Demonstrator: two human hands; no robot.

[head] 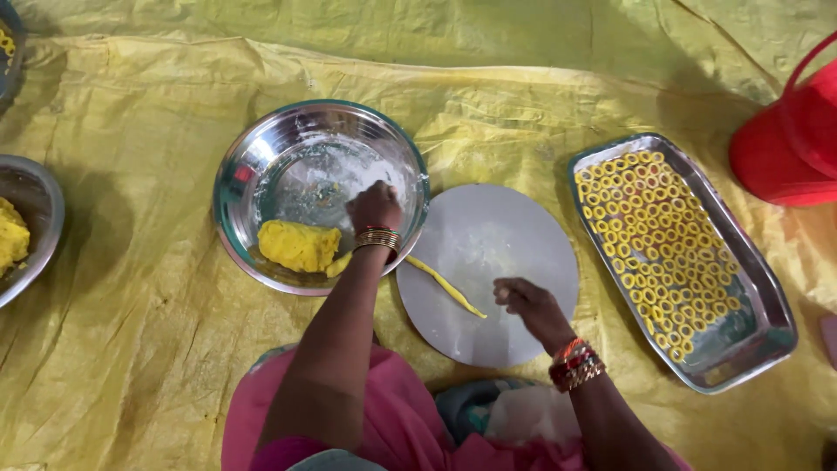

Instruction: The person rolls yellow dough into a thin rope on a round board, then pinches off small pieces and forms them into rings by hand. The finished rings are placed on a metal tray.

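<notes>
My left hand (375,207) reaches into a round steel bowl (253,166), fingers bunched down on its floured bottom; whether it holds anything is hidden. A lump of yellow dough (298,245) lies in the bowl just left of that wrist. My right hand (527,303) rests with curled fingers on a round grey board (506,235), close to the end of a thin rolled rope of yellow dough (445,286) that runs across the board toward the bowl. Bangles sit on both wrists.
A rectangular steel tray (758,301) at the right holds several small yellow dough rings. A red bucket (789,139) stands at the far right. Another steel bowl (39,205) with yellow dough sits at the left edge. Yellow plastic sheeting (131,331) covers the floor.
</notes>
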